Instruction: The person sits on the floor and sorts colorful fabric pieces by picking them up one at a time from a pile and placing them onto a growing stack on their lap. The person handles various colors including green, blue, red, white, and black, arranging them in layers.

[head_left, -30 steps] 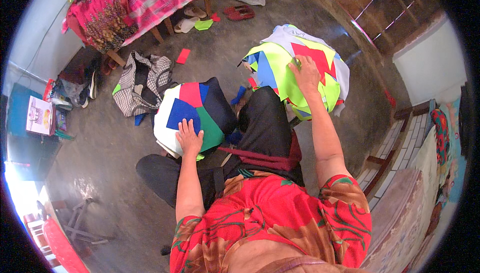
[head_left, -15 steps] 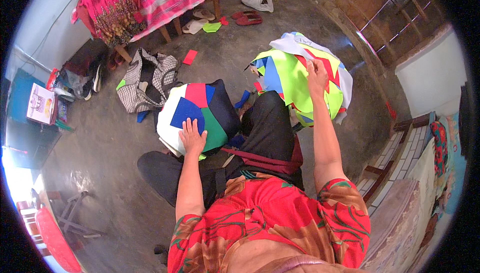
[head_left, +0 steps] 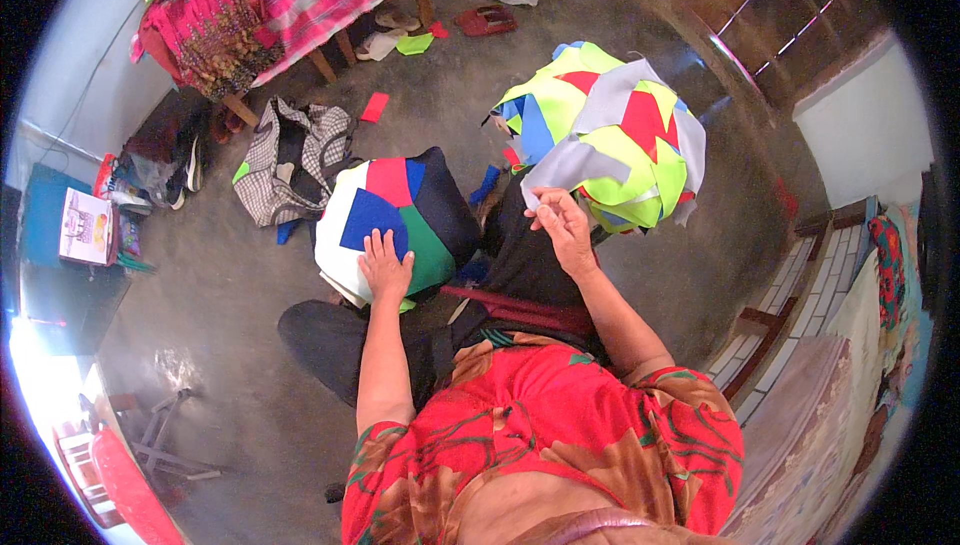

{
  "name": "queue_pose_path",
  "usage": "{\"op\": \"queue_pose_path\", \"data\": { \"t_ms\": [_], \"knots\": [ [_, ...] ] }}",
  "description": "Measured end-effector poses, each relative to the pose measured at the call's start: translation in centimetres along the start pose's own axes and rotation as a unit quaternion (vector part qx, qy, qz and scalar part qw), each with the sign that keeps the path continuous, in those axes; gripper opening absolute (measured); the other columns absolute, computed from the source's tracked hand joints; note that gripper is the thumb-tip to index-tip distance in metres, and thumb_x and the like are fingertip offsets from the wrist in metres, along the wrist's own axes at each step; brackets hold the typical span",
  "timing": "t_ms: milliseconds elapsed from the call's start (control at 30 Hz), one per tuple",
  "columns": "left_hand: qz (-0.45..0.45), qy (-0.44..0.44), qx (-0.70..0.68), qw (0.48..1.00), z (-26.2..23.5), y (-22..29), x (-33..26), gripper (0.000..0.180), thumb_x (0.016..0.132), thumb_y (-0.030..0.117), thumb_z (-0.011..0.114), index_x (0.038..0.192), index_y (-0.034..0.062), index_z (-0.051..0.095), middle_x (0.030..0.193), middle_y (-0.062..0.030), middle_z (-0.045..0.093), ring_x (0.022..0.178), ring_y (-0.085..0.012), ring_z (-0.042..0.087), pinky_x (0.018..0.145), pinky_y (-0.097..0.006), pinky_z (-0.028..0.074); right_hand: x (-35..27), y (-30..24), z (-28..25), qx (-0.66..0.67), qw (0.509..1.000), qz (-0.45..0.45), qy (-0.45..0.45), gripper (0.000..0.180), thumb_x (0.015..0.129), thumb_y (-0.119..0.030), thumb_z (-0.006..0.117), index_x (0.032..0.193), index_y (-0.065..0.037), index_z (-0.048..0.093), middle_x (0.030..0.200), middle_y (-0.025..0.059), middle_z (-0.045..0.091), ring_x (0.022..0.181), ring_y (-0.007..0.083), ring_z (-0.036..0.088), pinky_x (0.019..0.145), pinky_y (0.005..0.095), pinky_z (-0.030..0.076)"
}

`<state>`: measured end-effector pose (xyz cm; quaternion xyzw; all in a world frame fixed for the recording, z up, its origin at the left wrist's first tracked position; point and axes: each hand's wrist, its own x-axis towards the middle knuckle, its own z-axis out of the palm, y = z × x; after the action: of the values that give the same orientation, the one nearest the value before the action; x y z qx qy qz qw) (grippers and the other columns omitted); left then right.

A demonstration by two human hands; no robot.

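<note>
Left hand [head_left: 385, 265]: laid flat, fingers spread, on the dark patchwork bundle [head_left: 400, 220].
Right hand [head_left: 562, 225]: grey cloth piece [head_left: 572, 163] pinched at the bright patchwork pile [head_left: 610, 135].

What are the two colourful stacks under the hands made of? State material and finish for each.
Left stack under the left hand: likely felt or similar matte cloth; flat, unshiny cut pieces. Right pile: thin fabric, matte; the grey sheet pinched by the right hand drapes limply.

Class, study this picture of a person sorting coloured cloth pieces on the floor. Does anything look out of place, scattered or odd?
Yes. Loose cloth scraps lie apart from the two piles: a red scrap and a green scrap on the bare floor near the table. Sandals and a checked bag lie scattered there too. Nothing looks damaged or spilled.
</note>
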<state>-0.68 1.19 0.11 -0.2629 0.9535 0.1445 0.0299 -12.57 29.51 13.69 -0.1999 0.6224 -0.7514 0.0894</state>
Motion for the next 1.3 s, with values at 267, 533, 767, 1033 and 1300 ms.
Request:
{"op": "queue_pose_path", "data": {
  "t_ms": [267,533,767,1033,1300],
  "knots": [
    [0.031,0.038,-0.006,0.999,0.1,-0.3,0.0,0.065,0.083,0.038,0.059,0.136,0.0126,0.032,0.146,-0.0126,0.024,0.136,-0.032,0.019,0.105,-0.056,0.018,-1.0,0.8,1.2,0.041,0.992,0.046,-0.111,0.009,0.09,-0.011,0.054,0.091,-0.002,0.055,0.107,0.0039,0.056,0.081,0.0064,0.049,0.074,0.0216,0.042],
    [0.118,0.155,-0.153,0.969,-2.4,3.1,0.0,0.044,0.086,0.031,0.057,0.121,0.0054,0.05,0.131,-0.0175,0.043,0.125,-0.034,0.037,0.103,-0.046,0.028,-1.2,0.7,1.8,-0.051,0.943,0.078,-0.321,0.01,0.087,-0.013,0.06,0.088,-0.004,0.058,0.107,0.0054,0.061,0.089,0.0081,0.053,0.081,0.0257,0.044],
    [0.17,-0.035,-0.454,0.874,-7.4,12.2,-0.1,0.031,0.086,0.029,0.058,0.104,0.003,0.061,0.102,-0.0139,0.062,0.094,-0.0253,0.06,0.083,-0.032,0.045,-1.1,1.8,2.3,-0.055,0.92,0.061,-0.383,0.015,0.085,-0.018,0.062,0.086,-0.003,0.06,0.092,0.0036,0.064,0.089,0.0135,0.057,0.084,0.0293,0.044],
    [0.229,-0.092,-0.373,0.894,-7.2,16.4,0.9,0.031,0.077,0.025,0.067,0.097,0.0018,0.064,0.092,-0.0127,0.063,0.082,-0.0251,0.061,0.074,-0.033,0.047,-1.1,1.6,2.2,-0.108,0.889,0.058,-0.441,0.021,0.084,-0.026,0.064,0.09,-0.005,0.063,0.088,0.0033,0.065,0.086,0.0146,0.06,0.081,0.0311,0.047],
    [0.121,-0.172,-0.642,0.738,-9.3,13.2,-0.9,0.018,0.082,0.012,0.062,0.096,0.0005,0.064,0.092,-0.0001,0.063,0.084,-0.0083,0.054,0.08,-0.024,0.041,-0.7,2.2,2.1,-0.129,0.881,0.088,-0.446,0.031,0.086,-0.033,0.062,0.095,-0.004,0.064,0.093,0.0067,0.066,0.088,0.0168,0.061,0.083,0.0319,0.046]
  ]
}}
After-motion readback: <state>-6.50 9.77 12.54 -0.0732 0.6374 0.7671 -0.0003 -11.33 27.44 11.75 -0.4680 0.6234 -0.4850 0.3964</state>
